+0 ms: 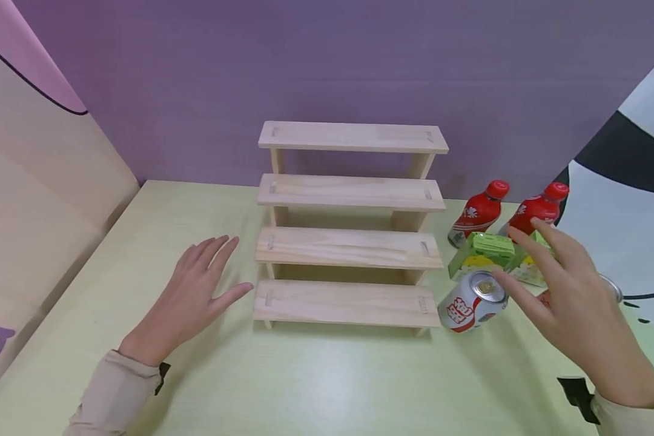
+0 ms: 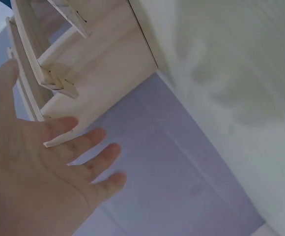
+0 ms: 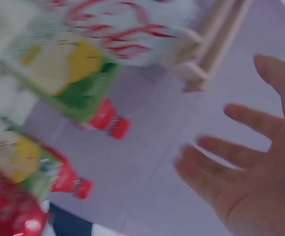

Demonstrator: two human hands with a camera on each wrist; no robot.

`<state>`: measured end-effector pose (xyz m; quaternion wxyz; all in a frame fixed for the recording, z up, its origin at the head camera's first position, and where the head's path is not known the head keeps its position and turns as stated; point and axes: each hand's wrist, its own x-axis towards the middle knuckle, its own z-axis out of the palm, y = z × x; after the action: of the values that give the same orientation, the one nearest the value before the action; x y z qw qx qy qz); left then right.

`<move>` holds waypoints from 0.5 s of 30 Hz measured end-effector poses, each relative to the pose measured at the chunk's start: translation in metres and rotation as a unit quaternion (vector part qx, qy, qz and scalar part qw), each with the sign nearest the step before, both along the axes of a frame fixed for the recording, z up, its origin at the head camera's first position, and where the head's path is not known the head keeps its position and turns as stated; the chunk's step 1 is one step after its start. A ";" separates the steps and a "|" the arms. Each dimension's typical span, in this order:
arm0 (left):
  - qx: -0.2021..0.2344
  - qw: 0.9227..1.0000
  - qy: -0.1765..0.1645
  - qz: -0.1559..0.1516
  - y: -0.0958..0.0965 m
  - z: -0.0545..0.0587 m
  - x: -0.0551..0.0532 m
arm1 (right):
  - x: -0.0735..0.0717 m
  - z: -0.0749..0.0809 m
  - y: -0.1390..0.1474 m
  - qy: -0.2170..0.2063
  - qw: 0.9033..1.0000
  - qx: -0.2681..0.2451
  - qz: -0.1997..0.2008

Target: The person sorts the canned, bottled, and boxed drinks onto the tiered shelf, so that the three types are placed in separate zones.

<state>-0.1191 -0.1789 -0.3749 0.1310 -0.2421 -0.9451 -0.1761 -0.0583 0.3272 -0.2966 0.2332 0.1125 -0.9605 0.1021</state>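
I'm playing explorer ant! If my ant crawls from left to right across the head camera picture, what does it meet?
The left hand → the wooden step shelf → the silver-topped can → the right hand.

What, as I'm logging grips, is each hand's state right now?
Left hand: open, holding nothing.
Right hand: open, holding nothing.
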 end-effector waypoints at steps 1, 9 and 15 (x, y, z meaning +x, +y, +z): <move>0.010 1.000 -0.026 -0.001 0.000 -0.001 0.001 | -0.001 0.003 -0.003 -0.009 1.000 -0.006 0.008; 0.108 0.972 -0.207 0.004 0.004 -0.010 0.004 | -0.011 0.022 -0.015 -0.136 0.990 -0.017 0.039; 0.196 0.937 -0.284 -0.061 0.004 -0.019 0.000 | -0.018 0.017 -0.025 -0.193 0.978 0.000 0.085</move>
<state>-0.1192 -0.1749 -0.3939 -0.1092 -0.2089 -0.8730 -0.4269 -0.0768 0.3021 -0.2798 0.0343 0.1723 -0.9743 0.1413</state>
